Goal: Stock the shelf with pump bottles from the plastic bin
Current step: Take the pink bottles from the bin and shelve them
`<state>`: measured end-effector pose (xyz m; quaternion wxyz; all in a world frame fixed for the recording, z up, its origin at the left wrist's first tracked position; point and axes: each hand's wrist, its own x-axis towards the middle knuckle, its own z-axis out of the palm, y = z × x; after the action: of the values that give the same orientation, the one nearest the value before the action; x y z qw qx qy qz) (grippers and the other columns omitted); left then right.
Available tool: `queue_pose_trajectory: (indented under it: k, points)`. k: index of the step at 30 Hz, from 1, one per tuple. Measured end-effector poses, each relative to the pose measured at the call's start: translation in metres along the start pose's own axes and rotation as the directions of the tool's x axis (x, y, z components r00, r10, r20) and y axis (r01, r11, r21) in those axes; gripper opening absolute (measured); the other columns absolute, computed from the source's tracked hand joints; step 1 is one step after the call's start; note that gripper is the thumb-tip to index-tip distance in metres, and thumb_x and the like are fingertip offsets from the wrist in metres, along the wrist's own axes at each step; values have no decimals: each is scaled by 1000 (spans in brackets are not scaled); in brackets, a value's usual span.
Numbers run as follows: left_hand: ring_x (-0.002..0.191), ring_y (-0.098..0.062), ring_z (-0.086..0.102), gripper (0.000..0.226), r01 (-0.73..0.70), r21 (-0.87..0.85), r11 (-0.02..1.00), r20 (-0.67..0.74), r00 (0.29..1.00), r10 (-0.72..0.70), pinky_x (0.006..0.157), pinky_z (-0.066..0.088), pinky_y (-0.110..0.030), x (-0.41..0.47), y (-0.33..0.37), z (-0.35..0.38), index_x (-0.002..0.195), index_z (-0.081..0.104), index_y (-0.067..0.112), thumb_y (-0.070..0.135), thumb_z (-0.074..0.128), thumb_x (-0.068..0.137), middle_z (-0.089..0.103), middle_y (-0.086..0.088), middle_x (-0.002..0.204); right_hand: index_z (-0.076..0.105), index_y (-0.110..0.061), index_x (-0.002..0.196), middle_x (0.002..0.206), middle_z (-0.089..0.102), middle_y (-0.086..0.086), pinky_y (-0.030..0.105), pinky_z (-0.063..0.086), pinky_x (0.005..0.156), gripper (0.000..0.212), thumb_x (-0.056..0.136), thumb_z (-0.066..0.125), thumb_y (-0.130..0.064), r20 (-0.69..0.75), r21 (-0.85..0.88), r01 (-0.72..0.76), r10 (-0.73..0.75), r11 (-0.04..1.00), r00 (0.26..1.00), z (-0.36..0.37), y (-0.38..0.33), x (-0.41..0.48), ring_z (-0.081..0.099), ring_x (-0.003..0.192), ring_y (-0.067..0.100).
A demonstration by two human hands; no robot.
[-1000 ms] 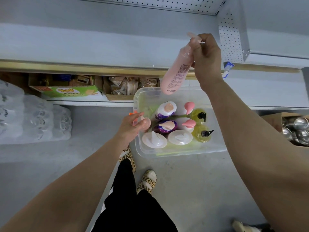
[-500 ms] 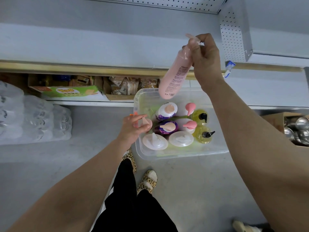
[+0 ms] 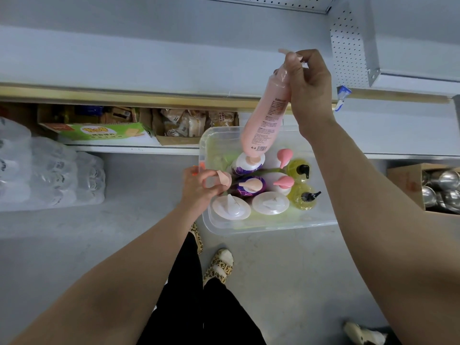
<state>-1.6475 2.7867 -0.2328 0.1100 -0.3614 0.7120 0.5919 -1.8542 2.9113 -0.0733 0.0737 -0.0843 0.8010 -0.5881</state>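
Still gripping the pink pump bottle [image 3: 266, 120] by its neck in the right hand [image 3: 308, 90], tilted above the plastic bin [image 3: 273, 226] and short of the shelf [image 3: 149, 58], now also pinching a peach pump head [image 3: 223, 179] at the bin's left with the left hand [image 3: 199, 188].

Other stock nearby
Shrink-wrapped water bottles [image 3: 49, 170] left, green box [image 3: 99, 131] and snack packets [image 3: 189, 123] further back, metal pots [image 3: 440, 190] in cardboard right.

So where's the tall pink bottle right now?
In the head view, right of centre: the right hand holds the pink bottle by its neck, tilted, above the far side of the plastic bin.
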Motion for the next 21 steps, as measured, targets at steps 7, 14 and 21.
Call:
queue_pose_trajectory:
  k: [7,14,21]
  points:
    - [141,-21,18,38,-48,244,968,-114,990,78,114,27,-41,-16,5,23,104,70,41,45,84,69,18,3,155,54,-25,89,109,75,-9,59,56,81,16,98,56,-39,5,14,-10,10,1000,1000,-5,4,3,70,91,35]
    - [142,-21,19,32,-9,239,971,-175,983,52,115,31,-43,-9,3,30,100,74,34,36,86,70,14,9,160,54,-19,93,112,74,1,60,56,81,20,98,57,-39,-12,58,-25,26,998,1000,-11,8,2,66,93,42]
    - [137,-16,26,63,-31,-9,999,-240,970,28,107,31,-32,-8,18,26,123,60,31,39,87,67,49,9,145,55,-16,98,108,76,-1,39,55,71,24,98,55,-40,-29,21,-44,45,999,999,-21,5,-6,69,89,36]
